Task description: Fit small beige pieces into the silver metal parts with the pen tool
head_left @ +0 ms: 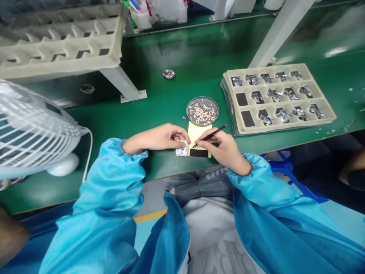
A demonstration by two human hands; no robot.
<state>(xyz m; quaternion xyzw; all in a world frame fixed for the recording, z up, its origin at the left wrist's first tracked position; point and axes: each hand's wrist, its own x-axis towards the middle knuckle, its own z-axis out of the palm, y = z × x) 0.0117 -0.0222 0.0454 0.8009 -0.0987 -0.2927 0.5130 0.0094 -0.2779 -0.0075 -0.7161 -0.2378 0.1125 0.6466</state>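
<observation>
Between the thumb and fingers of my left hand (164, 137) is a small white plastic part (181, 149), held close to the bench's front edge. My right hand (221, 148) grips black tweezers (212, 135) like a pen, their tips pointing down and left beside the white part. Whether the tips hold anything is too small to tell. Under the tweezers lies a yellow paper pad (196, 133) with a black strip (199, 153) along its near edge. A round grey perforated dish (202, 98) of tiny beige pieces rests on the pad's far end.
At the right stands a beige compartment tray (282, 127) with several small metallic assemblies. A white fan (37, 129) is at the left, below a raised beige tray (62, 62). One small assembly (169, 74) lies farther back. White posts (281, 34) rise from the green bench (159, 99).
</observation>
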